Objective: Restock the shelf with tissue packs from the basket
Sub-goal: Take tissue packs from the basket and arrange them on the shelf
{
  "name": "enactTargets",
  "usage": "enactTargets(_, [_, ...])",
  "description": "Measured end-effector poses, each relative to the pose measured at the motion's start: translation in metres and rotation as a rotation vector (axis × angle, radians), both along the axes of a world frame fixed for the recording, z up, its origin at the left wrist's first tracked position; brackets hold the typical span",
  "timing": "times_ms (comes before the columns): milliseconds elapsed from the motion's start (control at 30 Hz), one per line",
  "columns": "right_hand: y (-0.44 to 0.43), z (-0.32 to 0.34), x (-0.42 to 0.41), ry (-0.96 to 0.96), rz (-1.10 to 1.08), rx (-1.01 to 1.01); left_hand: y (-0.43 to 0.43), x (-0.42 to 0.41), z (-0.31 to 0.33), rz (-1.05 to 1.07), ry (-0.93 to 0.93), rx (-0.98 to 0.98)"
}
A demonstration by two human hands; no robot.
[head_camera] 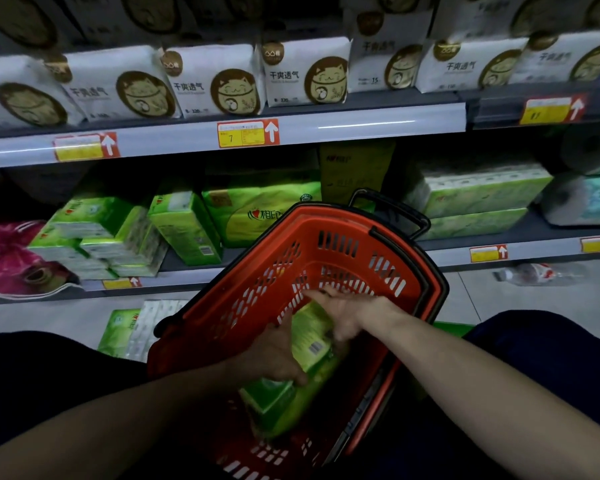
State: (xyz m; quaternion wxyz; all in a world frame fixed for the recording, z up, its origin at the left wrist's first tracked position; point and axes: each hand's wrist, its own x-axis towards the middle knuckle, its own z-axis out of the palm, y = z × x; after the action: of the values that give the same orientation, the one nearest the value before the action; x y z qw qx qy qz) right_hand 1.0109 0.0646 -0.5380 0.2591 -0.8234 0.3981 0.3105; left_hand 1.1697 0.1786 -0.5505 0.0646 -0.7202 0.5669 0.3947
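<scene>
Reaching into the red basket [329, 221] with both hands for one green tissue pack [309, 362], which lies slanted on the basket floor between the palms. Left hand [274, 353] grips the pack's near-left side, with the thumb hooked over the top face and the fingers mostly hidden behind the pack. Right hand [347, 313] is opened wide with fingers spread and fairly straight, its palm pressed to the pack's far-right end, not wrapped round it.

The pack looks light, soft and squashy, and its glossy film wrap is likely slippery. Best to squeeze it across opposite ends with flat palms; pinching the loose film risks a tear or slip. No fragility worry, since dents spring back.

The lower shelf [541, 225] sits beyond and above both hands. Its green packs [184, 230] are ahead-left of the left hand, with a gap beside them. Another pack [125, 332] lies on the floor just left of the left hand, outside the basket.
</scene>
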Motion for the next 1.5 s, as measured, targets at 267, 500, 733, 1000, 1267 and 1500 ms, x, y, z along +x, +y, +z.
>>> enactTargets(267, [-0.037, 0.041, -0.025, -0.389, -0.374, -0.03, -0.027, 0.039, 0.085, 0.348, 0.443, -0.105])
enactTargets(500, [-0.043, 0.074, -0.048, -0.757, -0.691, 0.146, -0.032, 0.062, 0.127, 0.438, 0.809, -0.138])
enactTargets(733, [-0.036, 0.108, -0.067, -1.05, -1.027, 0.563, -0.04, 0.077, 0.154, 0.457, 1.022, -0.251])
enactTargets(1000, [-0.022, 0.11, -0.057, -1.188, -1.023, 0.915, -0.049, 0.066, 0.15, 0.456, 1.217, -0.354])
enactTargets(1267, [-0.02, 0.119, -0.052, -1.236, -0.943, 0.672, -0.056, 0.068, 0.143, 0.364, 1.23, -0.296])
enactTargets(1500, [-0.021, 0.106, -0.043, -1.356, -0.982, 0.355, -0.076, 0.078, 0.153, 0.184, 0.833, -0.266])
